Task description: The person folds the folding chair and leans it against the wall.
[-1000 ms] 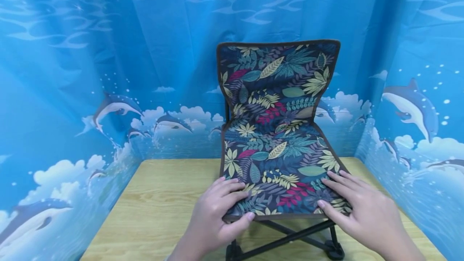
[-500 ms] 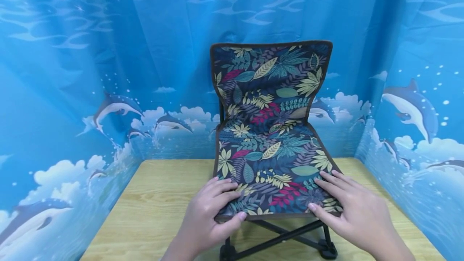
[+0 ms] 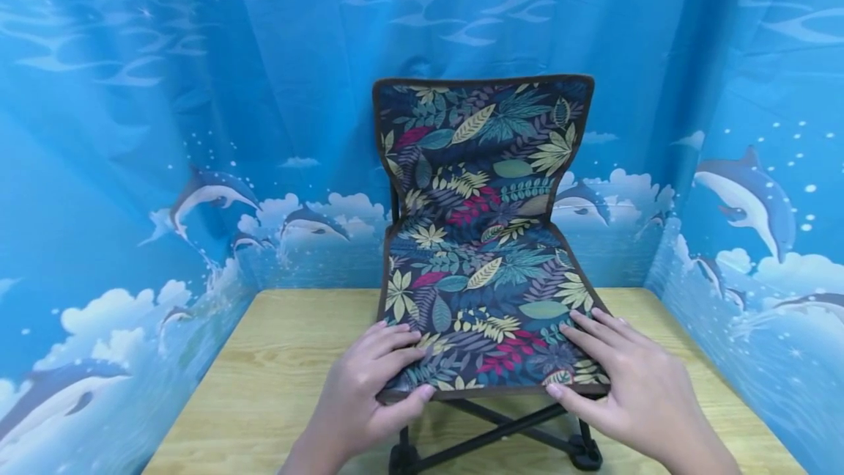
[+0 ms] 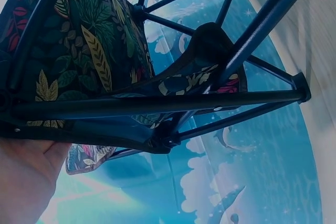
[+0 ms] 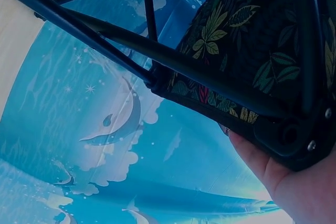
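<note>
A small folding chair (image 3: 484,292) with dark, leaf-patterned fabric and a black tube frame stands unfolded, its backrest (image 3: 484,130) at the far side. My left hand (image 3: 356,387) rests on the seat's front left corner, fingers lying on the fabric and thumb along the front edge. My right hand (image 3: 636,387) rests likewise on the front right corner, with its thumb tip at the front edge. Under the seat, crossed tubes (image 4: 210,100) show in the left wrist view. In the right wrist view, my right palm (image 5: 310,192) lies beside a riveted black corner joint (image 5: 289,132).
The chair stands on a table with a light wood-grain top (image 3: 264,380). A blue curtain (image 3: 297,94) printed with dolphins and clouds hangs behind it and along both sides.
The chair has slid a little to the left on the table, with both hands moving along on it. My right thumb has shifted from the seat fabric to the front edge.
</note>
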Demonstrator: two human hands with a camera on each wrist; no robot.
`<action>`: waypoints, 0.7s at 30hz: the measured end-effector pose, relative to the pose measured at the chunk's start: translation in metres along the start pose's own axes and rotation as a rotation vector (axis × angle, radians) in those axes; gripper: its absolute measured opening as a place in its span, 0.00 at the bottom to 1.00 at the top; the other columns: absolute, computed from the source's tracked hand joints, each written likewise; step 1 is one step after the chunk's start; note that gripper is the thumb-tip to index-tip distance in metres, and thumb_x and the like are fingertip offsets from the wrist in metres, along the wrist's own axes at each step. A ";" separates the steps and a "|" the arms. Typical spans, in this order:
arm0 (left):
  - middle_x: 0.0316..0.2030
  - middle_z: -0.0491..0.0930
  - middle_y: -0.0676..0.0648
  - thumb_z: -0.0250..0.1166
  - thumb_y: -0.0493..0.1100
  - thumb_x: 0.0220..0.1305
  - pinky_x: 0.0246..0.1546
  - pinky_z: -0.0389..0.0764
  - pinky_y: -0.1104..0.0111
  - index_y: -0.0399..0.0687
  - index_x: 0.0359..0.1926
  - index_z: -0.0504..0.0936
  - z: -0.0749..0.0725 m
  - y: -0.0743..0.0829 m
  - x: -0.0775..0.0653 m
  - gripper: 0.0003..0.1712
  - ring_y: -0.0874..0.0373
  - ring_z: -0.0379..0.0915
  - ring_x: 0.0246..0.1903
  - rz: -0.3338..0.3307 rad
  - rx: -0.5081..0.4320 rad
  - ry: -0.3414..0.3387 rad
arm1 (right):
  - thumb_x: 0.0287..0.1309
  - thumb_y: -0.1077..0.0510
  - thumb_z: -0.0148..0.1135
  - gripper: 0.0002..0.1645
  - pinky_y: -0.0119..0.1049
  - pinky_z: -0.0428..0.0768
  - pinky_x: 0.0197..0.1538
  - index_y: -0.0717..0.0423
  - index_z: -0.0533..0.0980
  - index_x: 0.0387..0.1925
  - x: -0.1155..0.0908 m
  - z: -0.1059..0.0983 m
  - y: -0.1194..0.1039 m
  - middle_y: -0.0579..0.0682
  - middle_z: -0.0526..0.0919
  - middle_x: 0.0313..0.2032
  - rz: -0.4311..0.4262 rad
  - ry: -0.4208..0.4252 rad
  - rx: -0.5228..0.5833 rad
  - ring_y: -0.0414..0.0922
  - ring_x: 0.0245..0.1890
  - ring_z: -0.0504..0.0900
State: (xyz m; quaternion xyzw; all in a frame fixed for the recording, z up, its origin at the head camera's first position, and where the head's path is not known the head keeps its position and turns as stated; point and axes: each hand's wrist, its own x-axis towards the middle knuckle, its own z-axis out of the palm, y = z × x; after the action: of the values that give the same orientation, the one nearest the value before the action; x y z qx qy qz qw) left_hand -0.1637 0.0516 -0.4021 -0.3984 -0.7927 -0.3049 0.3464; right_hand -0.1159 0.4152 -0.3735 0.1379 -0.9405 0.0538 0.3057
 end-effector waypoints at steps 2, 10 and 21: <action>0.57 0.88 0.54 0.74 0.55 0.65 0.73 0.74 0.58 0.56 0.55 0.91 0.000 0.001 0.000 0.19 0.54 0.84 0.60 -0.002 0.001 0.001 | 0.46 0.18 0.71 0.46 0.49 0.86 0.36 0.39 0.86 0.60 0.000 0.000 0.001 0.47 0.85 0.65 -0.006 -0.004 0.002 0.56 0.67 0.82; 0.56 0.88 0.53 0.75 0.53 0.64 0.76 0.69 0.64 0.56 0.54 0.91 0.000 0.003 0.001 0.19 0.54 0.84 0.60 -0.009 0.003 0.003 | 0.46 0.17 0.70 0.46 0.56 0.87 0.48 0.39 0.87 0.59 0.000 0.004 0.003 0.46 0.86 0.64 -0.024 0.022 0.006 0.55 0.66 0.83; 0.56 0.88 0.54 0.76 0.52 0.61 0.77 0.66 0.68 0.58 0.54 0.91 0.001 0.005 0.000 0.19 0.55 0.84 0.60 -0.029 0.003 0.010 | 0.48 0.16 0.68 0.47 0.54 0.88 0.44 0.40 0.87 0.59 0.000 0.001 0.003 0.48 0.86 0.64 -0.018 0.003 0.004 0.56 0.66 0.83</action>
State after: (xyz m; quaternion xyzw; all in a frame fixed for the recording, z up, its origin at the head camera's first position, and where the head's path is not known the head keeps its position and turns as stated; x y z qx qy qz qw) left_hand -0.1596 0.0553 -0.4018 -0.3849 -0.7969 -0.3108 0.3466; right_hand -0.1174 0.4176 -0.3748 0.1470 -0.9387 0.0529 0.3073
